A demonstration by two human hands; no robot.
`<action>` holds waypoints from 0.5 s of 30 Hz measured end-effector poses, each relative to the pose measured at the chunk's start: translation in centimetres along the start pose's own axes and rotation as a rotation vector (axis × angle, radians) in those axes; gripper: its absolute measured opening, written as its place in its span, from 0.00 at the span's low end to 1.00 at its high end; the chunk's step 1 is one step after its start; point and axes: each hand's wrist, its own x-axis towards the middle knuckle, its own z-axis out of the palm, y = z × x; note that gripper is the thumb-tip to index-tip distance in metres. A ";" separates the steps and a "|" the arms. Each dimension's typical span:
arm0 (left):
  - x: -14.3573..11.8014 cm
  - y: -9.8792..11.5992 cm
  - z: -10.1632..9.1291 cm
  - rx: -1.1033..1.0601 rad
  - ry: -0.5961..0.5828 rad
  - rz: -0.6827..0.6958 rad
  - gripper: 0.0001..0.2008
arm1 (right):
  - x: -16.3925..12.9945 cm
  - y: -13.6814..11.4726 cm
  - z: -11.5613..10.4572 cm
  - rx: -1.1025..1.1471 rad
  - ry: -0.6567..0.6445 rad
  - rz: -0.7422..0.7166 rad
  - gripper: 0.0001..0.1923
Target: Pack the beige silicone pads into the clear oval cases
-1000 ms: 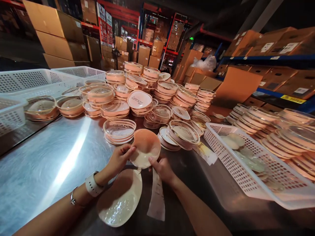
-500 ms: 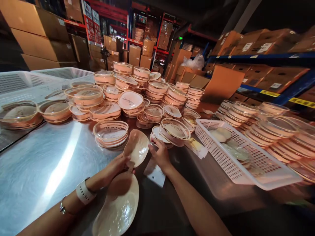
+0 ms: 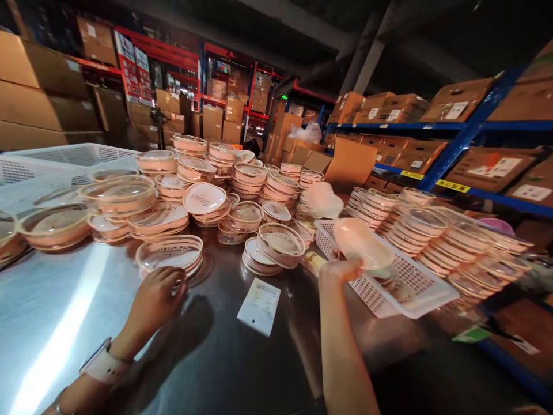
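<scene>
left hand flat on table; right hand raised, gripping cup

Table: bare sheet metal, smooth, brushed finish, strong glare. Round containers: clear glossy plastic lids over peach-coloured bases, smooth. Basket: white perforated plastic, matt. Cup held in the right hand: soft-looking, peach, smooth with a light sheen. Leaflet on the table: white printed paper, matt. Watch strap at the left hand: pale, smooth, rubbery look. Boxes on shelves: brown corrugated cardboard, matt. Shelf rails: blue painted metal.
</scene>
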 end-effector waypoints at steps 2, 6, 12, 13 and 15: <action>0.5 -1.3 -0.6 0.168 0.070 -0.054 0.18 | 0.4 0.6 0.0 0.012 0.039 -0.040 0.13; 1.1 -3.4 -1.4 0.226 0.056 -0.311 0.20 | -4.4 3.3 0.5 -0.045 -0.116 -0.056 0.13; 1.5 -3.4 -1.3 -0.074 -0.024 -0.550 0.16 | -13.9 4.3 -1.5 -0.243 -0.825 -0.381 0.08; 1.5 -3.2 -1.2 -0.153 0.008 -0.608 0.16 | -15.1 4.3 -2.0 -0.297 -1.008 -0.446 0.10; 1.6 -2.5 -0.9 -0.345 0.058 -0.708 0.19 | -17.1 4.8 -2.6 -0.434 -1.282 -0.407 0.16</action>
